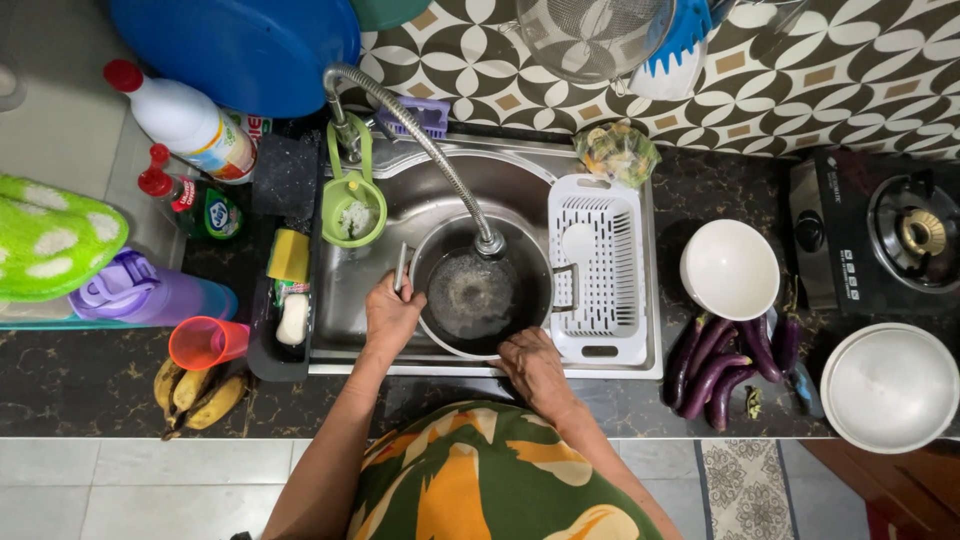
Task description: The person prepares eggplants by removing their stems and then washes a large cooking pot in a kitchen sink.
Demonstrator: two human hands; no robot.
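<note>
Left hand (392, 315): yours; clasped on the pot's left rim, by its handle.
Right hand (533, 366): curled over the near rim.
Pot (480, 295): in the sink (345, 300) under the faucet (488, 243); probably wet, slippery, heavy with water; grip both sides.

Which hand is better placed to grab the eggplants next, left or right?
Probably the right hand: it rests on the pot rim's near right side, closer to the eggplants lying right of the sink. The left hand is farther.
</note>
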